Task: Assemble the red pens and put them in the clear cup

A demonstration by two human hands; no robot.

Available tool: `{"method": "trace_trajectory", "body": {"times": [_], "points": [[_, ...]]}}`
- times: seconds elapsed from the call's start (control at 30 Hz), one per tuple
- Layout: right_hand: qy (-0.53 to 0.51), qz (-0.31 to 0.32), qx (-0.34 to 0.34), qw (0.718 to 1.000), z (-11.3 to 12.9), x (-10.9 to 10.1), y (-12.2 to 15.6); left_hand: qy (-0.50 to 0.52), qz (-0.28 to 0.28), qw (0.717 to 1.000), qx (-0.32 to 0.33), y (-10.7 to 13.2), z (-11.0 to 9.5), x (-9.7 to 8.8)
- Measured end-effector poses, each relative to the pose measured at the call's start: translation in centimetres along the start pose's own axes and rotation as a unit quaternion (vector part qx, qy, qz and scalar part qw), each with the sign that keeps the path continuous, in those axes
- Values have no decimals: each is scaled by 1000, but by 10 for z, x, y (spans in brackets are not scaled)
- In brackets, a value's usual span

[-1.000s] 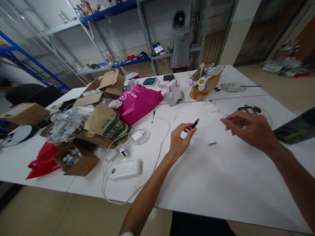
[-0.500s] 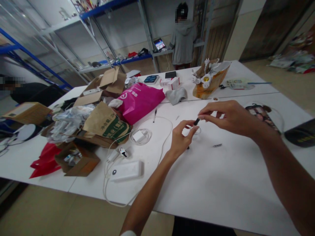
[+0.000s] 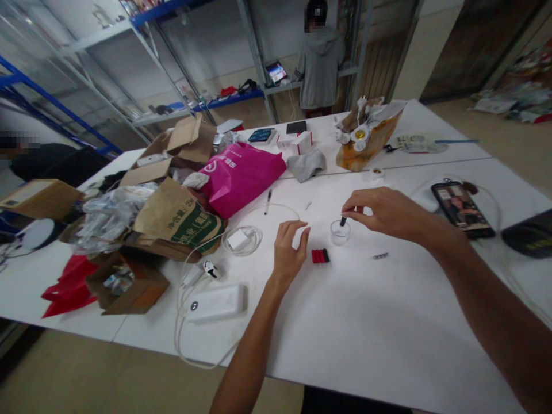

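Observation:
In the head view my right hand (image 3: 382, 214) pinches a small black cylindrical piece (image 3: 343, 221) at the rim of a small clear round cup (image 3: 340, 236). The fingers of my left hand (image 3: 290, 250) are apart with nothing between them, left of the cup. Just right of that hand, a row of red and black pieces (image 3: 319, 256) with thin metal ends lies on the white table (image 3: 366, 328). Several small metal parts (image 3: 380, 256) lie together right of the cup. A single thin metal part (image 3: 308, 205) rests behind my left hand.
To the left are a white power bank (image 3: 218, 303), a coiled cable with charger (image 3: 238, 239), a pen (image 3: 268, 202), a magenta bag (image 3: 245, 175) and cardboard boxes. A phone (image 3: 462, 208) lies at right. One person (image 3: 321, 69) stands by the shelves; another sits far left.
My left hand has let go of the black piece and moved left and down. My right hand has lowered with it to the cup, uncovering the cup and the red and black row.

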State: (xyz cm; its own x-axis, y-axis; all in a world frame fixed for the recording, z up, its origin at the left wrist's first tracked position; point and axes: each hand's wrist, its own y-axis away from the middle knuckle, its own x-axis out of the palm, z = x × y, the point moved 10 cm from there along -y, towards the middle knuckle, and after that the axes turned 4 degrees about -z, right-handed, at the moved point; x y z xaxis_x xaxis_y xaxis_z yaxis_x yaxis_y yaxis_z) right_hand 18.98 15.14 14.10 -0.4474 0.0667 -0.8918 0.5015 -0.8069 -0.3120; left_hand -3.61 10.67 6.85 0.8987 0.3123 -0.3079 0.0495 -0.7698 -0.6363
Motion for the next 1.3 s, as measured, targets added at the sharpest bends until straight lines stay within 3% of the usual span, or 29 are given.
{"method": "trace_trajectory", "body": {"times": [0.27, 0.67, 1.07, 1.3], "points": [[18, 26, -7, 999, -7, 25, -1, -54, 23, 996, 68, 4, -7, 6], [45, 73, -8, 996, -3, 49, 0, -74, 25, 994, 79, 4, -7, 6], [83, 135, 18, 987, -7, 67, 0, -103, 46, 986, 124, 6, -14, 11], [79, 136, 23, 987, -10, 69, 1, -121, 49, 983, 132, 6, -15, 12]]}}
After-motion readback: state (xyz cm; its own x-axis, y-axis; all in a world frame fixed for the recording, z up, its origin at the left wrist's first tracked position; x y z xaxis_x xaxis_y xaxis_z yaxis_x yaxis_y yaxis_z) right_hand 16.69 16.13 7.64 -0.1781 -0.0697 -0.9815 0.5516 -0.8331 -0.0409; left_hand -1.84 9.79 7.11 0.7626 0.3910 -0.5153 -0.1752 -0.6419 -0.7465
